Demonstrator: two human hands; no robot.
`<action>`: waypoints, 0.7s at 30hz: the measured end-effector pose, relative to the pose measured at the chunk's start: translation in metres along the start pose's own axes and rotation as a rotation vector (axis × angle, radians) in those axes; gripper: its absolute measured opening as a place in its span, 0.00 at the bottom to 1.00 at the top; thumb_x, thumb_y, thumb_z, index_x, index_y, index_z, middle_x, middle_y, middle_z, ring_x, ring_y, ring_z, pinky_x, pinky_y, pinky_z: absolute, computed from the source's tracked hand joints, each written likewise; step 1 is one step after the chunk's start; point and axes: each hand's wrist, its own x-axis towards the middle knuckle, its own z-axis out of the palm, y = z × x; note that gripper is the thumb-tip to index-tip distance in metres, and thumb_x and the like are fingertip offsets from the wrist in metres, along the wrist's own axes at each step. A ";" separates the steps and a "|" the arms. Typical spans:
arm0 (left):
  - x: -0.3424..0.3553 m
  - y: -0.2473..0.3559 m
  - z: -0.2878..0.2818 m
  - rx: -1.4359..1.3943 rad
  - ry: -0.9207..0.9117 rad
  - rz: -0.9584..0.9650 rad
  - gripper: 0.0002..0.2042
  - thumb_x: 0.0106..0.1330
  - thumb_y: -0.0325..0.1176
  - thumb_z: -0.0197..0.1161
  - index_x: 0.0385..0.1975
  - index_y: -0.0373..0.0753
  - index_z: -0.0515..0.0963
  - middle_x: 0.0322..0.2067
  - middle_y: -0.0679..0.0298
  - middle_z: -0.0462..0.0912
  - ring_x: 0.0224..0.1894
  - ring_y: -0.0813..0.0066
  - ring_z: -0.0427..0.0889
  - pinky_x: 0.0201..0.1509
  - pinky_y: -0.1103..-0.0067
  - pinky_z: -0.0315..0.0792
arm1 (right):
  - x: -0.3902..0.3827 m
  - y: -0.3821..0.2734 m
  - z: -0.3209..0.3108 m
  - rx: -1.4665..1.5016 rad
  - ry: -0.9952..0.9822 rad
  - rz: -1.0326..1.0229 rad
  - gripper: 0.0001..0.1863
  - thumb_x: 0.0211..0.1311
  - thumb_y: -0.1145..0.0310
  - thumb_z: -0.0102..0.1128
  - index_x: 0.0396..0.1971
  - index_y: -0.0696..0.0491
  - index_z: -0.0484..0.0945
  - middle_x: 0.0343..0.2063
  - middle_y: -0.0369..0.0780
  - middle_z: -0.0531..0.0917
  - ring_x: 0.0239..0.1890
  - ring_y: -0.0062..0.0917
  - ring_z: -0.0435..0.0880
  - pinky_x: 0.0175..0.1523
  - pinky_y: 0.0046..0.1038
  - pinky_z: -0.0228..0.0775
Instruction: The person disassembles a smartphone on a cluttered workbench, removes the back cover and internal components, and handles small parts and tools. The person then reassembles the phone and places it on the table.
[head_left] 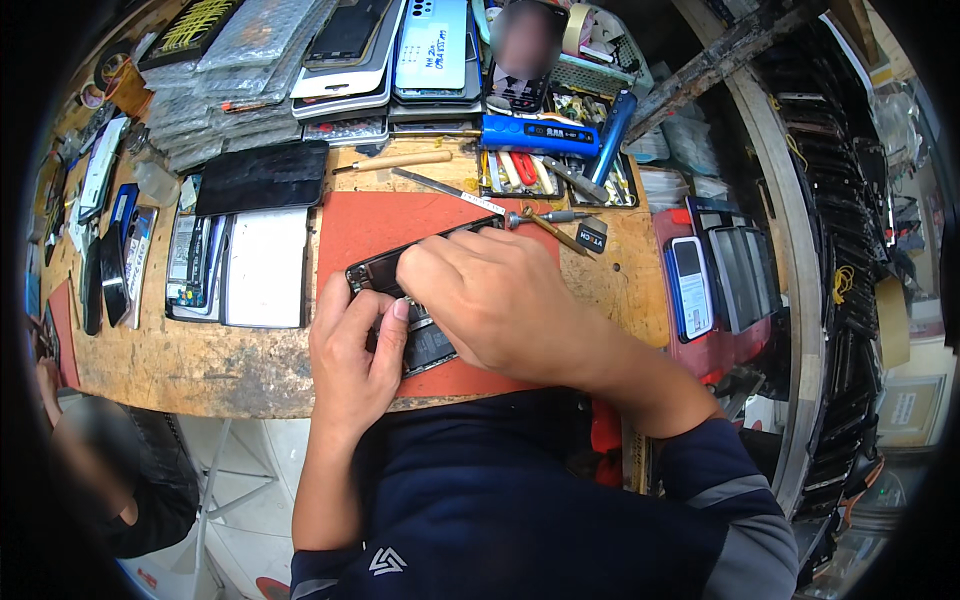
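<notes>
On a red mat (365,222) lies an opened black smartphone (428,352), its inner parts showing, set at a slant. My left hand (350,350) grips its left edge, thumb and fingers bent around the frame. Across the upper part of the phone reaches my right hand (490,300), with its fingers curled closed. Whatever those fingers hold, if anything, is hidden beneath the hand. Just beyond the right hand are a small screwdriver (550,216), a brass-coloured tool (560,234) and a thin metal blade (440,187).
Left of the mat lie a dark phone panel (262,178) and an opened device (190,265). Stacked phones (430,50) and bubble-wrapped packs (240,80) stand at the back, near a blue electric screwdriver (540,134). More phones (690,285) sit right; another person (130,490) is at lower left.
</notes>
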 end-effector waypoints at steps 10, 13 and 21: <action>0.000 0.004 0.002 0.017 -0.013 0.020 0.06 0.62 0.25 0.74 0.35 0.37 0.83 0.38 0.55 0.74 0.39 0.54 0.78 0.42 0.64 0.72 | -0.001 0.009 -0.006 0.137 -0.020 -0.043 0.15 0.47 0.77 0.64 0.36 0.55 0.70 0.32 0.43 0.77 0.37 0.42 0.79 0.44 0.41 0.66; -0.001 0.004 0.002 0.044 -0.050 -0.024 0.07 0.61 0.25 0.75 0.35 0.37 0.83 0.39 0.54 0.74 0.40 0.53 0.78 0.43 0.64 0.73 | -0.004 0.011 -0.004 0.116 0.036 -0.031 0.16 0.46 0.77 0.64 0.36 0.55 0.70 0.32 0.43 0.76 0.37 0.42 0.79 0.43 0.40 0.66; -0.001 0.003 0.002 0.049 -0.031 0.019 0.06 0.62 0.25 0.75 0.36 0.37 0.86 0.40 0.53 0.75 0.41 0.52 0.79 0.44 0.63 0.73 | -0.011 0.014 -0.003 0.215 0.051 0.027 0.16 0.49 0.79 0.61 0.38 0.57 0.68 0.32 0.46 0.78 0.37 0.46 0.82 0.42 0.44 0.71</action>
